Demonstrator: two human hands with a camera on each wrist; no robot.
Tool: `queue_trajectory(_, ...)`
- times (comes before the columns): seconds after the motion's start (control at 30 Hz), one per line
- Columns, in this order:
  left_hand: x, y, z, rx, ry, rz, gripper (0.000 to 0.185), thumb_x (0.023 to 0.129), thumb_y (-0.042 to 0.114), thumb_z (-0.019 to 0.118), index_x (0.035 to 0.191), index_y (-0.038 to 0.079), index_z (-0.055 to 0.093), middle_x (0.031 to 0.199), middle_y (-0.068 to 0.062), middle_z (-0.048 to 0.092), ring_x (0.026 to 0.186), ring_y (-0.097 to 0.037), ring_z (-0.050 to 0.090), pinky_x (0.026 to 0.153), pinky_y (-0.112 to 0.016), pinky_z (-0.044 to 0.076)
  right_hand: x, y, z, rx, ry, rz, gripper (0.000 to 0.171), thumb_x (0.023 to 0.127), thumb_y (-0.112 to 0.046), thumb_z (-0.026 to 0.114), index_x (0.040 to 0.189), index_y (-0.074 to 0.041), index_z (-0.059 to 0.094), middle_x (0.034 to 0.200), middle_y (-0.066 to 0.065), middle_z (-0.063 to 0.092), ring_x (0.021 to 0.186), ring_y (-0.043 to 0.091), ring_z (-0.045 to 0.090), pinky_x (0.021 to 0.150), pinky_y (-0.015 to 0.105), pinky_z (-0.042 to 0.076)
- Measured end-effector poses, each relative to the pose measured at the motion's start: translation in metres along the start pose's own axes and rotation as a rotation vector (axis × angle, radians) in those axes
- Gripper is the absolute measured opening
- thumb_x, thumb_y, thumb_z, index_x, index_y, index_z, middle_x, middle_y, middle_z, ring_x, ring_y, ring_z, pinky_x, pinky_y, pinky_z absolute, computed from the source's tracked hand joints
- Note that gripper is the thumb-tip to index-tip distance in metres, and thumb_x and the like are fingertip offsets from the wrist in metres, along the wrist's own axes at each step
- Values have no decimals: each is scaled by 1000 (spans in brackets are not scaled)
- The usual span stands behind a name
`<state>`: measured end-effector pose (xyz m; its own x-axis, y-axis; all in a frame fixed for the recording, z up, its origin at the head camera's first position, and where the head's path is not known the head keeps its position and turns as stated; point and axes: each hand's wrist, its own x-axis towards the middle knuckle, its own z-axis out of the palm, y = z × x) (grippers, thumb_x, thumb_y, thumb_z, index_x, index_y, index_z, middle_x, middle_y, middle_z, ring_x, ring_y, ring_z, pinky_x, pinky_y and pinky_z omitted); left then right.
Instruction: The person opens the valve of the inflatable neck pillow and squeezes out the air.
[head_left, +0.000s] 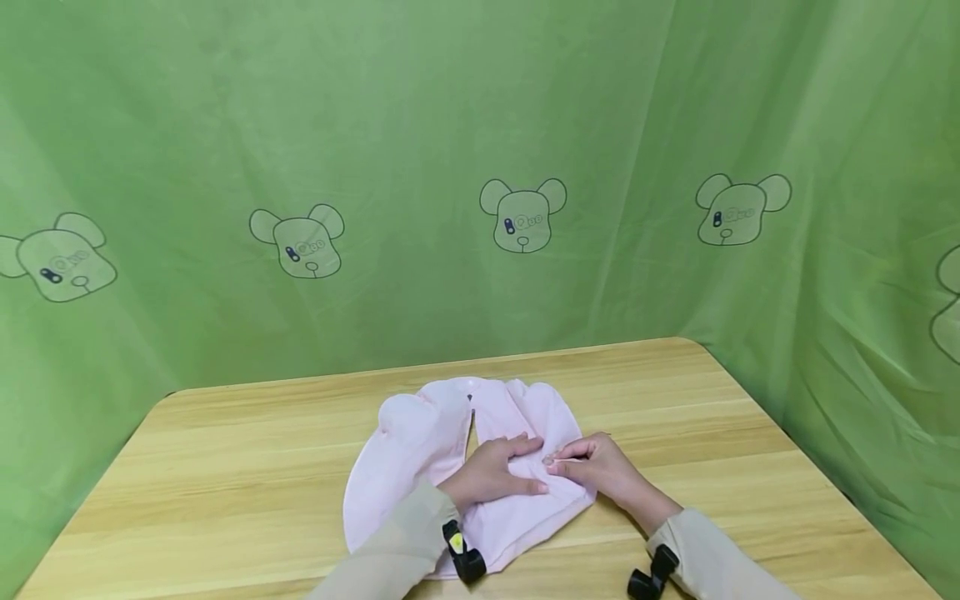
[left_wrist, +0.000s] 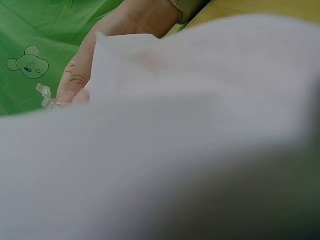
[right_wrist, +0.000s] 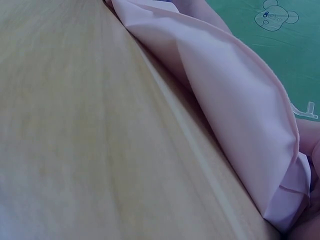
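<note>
A pale pink cloth lies crumpled on the wooden table near the front middle. My left hand rests on it with fingers stretched out toward the right, pressing the fabric down. My right hand meets it from the right with fingers curled, pinching a fold of the cloth. A small clear plastic piece sticks out at the right hand's fingertips. The left wrist view is mostly filled by blurred cloth. In the right wrist view the cloth's folded edge lies on the table, with the clear piece beyond it.
A green curtain printed with bear heads hangs behind and to both sides of the table. Bare wood shows left, right and behind the cloth. Black wrist mounts sit on both sleeves.
</note>
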<state>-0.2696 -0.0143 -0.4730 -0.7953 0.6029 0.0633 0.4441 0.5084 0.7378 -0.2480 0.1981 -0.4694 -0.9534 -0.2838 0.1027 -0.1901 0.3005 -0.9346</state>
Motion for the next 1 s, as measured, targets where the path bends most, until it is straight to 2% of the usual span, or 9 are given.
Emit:
queue_trajectory(0.27, 2, -3, 3, 34, 40, 33, 61, 76, 38, 78, 129, 17, 58, 135, -11, 52, 128, -24, 46, 108, -36, 33, 0, 1, 0, 1, -13, -17, 25, 78, -9, 76, 88, 13, 69, 85, 5, 71, 79, 3, 60, 73, 18, 49)
queue_trajectory(0.53, 1, 0, 3, 43, 57, 24, 56, 75, 34, 79, 125, 18, 62, 133, -10, 54, 125, -26, 49, 107, -37, 34, 1, 1, 1, -22, -7, -12, 25, 76, -9, 77, 87, 12, 70, 84, 8, 70, 77, 3, 60, 72, 18, 48)
queue_trajectory(0.73, 1, -1, 2, 61, 70, 45, 50, 75, 33, 79, 121, 18, 65, 130, -8, 57, 123, -24, 51, 105, -34, 37, 1, 1, 0, -20, -14, -18, 25, 76, -8, 77, 87, 13, 69, 84, 9, 71, 77, 3, 60, 70, 18, 49)
queue_trajectory(0.83, 0, 0, 3, 51, 78, 49, 48, 74, 32, 79, 118, 18, 66, 128, -7, 58, 121, -23, 53, 104, -32, 38, 1, 1, 0, -14, -17, -20, 23, 76, -8, 77, 87, 12, 70, 86, 14, 70, 78, 3, 61, 71, 18, 49)
queue_trajectory(1.0, -1, 1, 2, 6, 96, 41, 45, 73, 29, 81, 114, 17, 69, 124, -6, 60, 120, -22, 54, 103, -30, 38, 1, 0, 0, 1, -22, -31, 22, 77, -6, 76, 86, 12, 70, 86, 11, 71, 78, 4, 62, 72, 19, 50)
